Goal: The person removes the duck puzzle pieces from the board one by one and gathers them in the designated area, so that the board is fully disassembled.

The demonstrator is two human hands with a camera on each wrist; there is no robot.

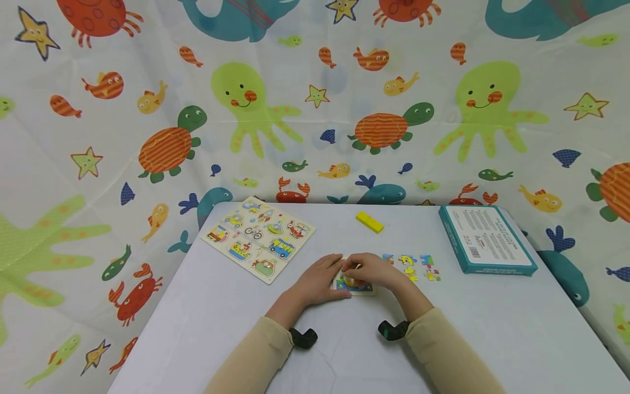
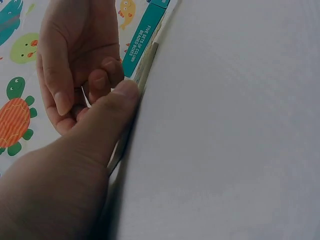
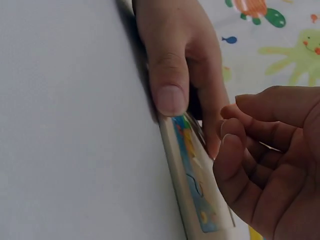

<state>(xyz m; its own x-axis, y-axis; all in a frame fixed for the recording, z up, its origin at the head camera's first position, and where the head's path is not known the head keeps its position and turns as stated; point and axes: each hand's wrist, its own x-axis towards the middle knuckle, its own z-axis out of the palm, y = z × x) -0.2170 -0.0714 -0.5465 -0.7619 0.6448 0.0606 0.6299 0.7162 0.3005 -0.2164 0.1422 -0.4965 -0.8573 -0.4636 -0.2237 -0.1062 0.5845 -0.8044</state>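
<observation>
A small jigsaw board (image 1: 361, 291) with a pale rim and a blue and yellow picture lies flat on the table. My left hand (image 1: 318, 280) rests along its left side, fingers stretched to the far corner and thumb against the near edge. Over the board hovers my right hand (image 1: 376, 270), its fingers curled and thumb near the index fingertip. Whether it pinches a piece cannot be seen. In the right wrist view the board (image 3: 197, 200) shows a piece outline under a glossy surface. Several loose jigsaw pieces (image 1: 407, 260) lie just right of the board.
A larger vehicle-picture board (image 1: 254, 247) lies at the back left. Behind the hands is a yellow block (image 1: 369, 222). A teal and white box (image 1: 491, 239) sits at the right. A sea-animal cloth (image 1: 325, 120) hangs behind the white table (image 1: 216, 306).
</observation>
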